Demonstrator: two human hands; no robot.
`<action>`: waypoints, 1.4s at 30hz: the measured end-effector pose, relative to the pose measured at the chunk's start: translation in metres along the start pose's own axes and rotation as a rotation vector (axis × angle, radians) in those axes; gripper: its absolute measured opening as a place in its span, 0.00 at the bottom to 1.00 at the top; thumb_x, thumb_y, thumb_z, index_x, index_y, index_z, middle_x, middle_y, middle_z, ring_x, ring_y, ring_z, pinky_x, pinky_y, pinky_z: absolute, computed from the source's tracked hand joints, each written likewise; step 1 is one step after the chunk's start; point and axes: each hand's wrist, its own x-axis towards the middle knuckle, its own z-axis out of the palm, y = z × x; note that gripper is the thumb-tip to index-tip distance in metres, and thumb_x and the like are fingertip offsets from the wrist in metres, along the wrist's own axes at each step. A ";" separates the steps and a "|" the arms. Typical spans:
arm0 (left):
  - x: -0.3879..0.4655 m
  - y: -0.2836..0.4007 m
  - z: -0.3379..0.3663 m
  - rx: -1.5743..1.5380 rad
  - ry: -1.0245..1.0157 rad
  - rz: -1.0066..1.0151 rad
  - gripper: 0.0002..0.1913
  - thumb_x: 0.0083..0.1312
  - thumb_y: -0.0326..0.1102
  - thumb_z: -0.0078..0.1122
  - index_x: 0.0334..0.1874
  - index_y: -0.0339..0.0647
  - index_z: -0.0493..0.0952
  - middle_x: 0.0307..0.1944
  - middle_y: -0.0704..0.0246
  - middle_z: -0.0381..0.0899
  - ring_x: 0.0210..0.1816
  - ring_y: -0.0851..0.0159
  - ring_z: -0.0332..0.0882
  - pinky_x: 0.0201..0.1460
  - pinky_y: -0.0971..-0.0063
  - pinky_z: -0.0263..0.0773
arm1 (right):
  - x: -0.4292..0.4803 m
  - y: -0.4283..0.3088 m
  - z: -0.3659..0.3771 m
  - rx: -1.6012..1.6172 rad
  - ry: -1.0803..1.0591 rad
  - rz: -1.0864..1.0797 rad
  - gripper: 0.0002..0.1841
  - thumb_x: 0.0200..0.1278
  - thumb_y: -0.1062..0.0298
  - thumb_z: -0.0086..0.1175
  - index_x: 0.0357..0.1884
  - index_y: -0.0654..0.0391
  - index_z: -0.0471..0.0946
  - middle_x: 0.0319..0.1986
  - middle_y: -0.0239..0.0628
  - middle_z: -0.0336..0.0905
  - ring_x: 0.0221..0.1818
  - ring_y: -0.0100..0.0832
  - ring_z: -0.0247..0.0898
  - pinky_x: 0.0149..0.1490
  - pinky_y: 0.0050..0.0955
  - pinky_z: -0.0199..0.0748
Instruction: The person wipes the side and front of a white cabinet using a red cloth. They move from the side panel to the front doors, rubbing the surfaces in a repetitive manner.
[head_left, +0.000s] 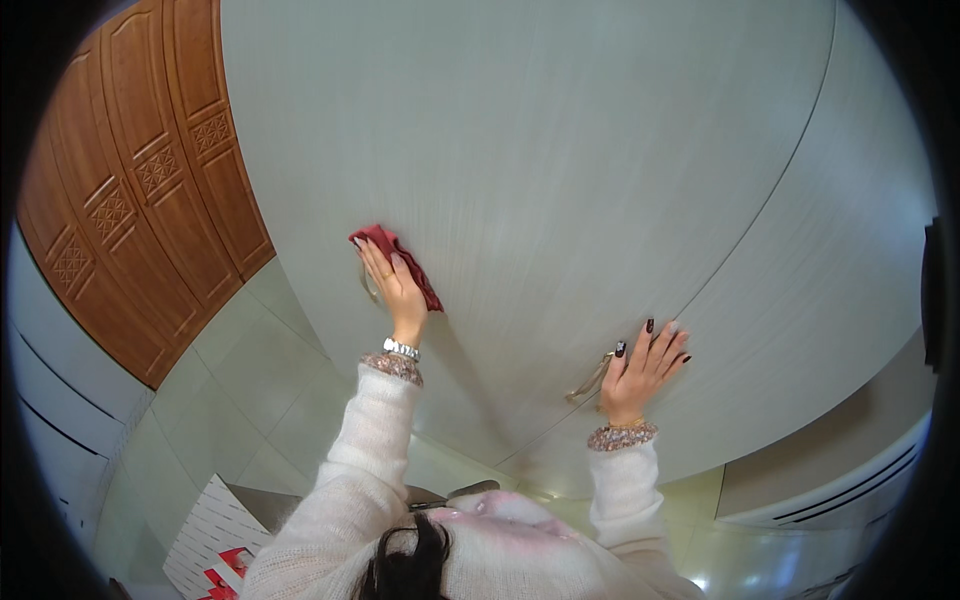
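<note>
My left hand (399, 294) presses a folded dark red cloth (401, 262) against a pale grey-white cabinet door (525, 195). Part of a curved metal handle (367, 283) shows beside its fingers. On the right, my right hand (641, 375) lies with fingers spread across the door surface, near the seam between two doors, and holds nothing. Just left of its thumb is a metal pull handle (591, 379), partly hidden by the hand.
Brown wooden panelled doors (142, 165) line the far left. Pale floor tiles (232, 375) run below the cabinet. A white box with red print (214, 540) stands at the lower left. A white unit with dark slots (832, 487) is at the lower right.
</note>
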 end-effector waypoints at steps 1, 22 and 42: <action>-0.007 -0.004 -0.001 0.012 0.002 0.016 0.30 0.76 0.44 0.32 0.75 0.37 0.43 0.77 0.58 0.34 0.77 0.52 0.29 0.76 0.57 0.30 | 0.001 0.001 -0.002 -0.006 0.006 -0.006 0.27 0.65 0.62 0.41 0.66 0.59 0.64 0.71 0.50 0.51 0.75 0.55 0.37 0.73 0.56 0.27; -0.123 0.161 0.064 0.191 -0.575 1.112 0.27 0.60 0.41 0.54 0.65 0.57 0.69 0.70 0.73 0.61 0.73 0.56 0.49 0.70 0.40 0.36 | -0.004 0.008 -0.005 0.187 0.023 0.038 0.41 0.70 0.41 0.30 0.73 0.64 0.41 0.71 0.54 0.47 0.74 0.56 0.38 0.72 0.56 0.27; 0.062 0.093 0.009 -0.033 0.010 -0.012 0.34 0.74 0.49 0.37 0.75 0.38 0.41 0.77 0.59 0.31 0.77 0.51 0.25 0.74 0.51 0.26 | -0.002 0.008 -0.006 0.108 0.034 0.024 0.35 0.69 0.51 0.39 0.71 0.64 0.50 0.71 0.50 0.48 0.75 0.51 0.39 0.73 0.53 0.29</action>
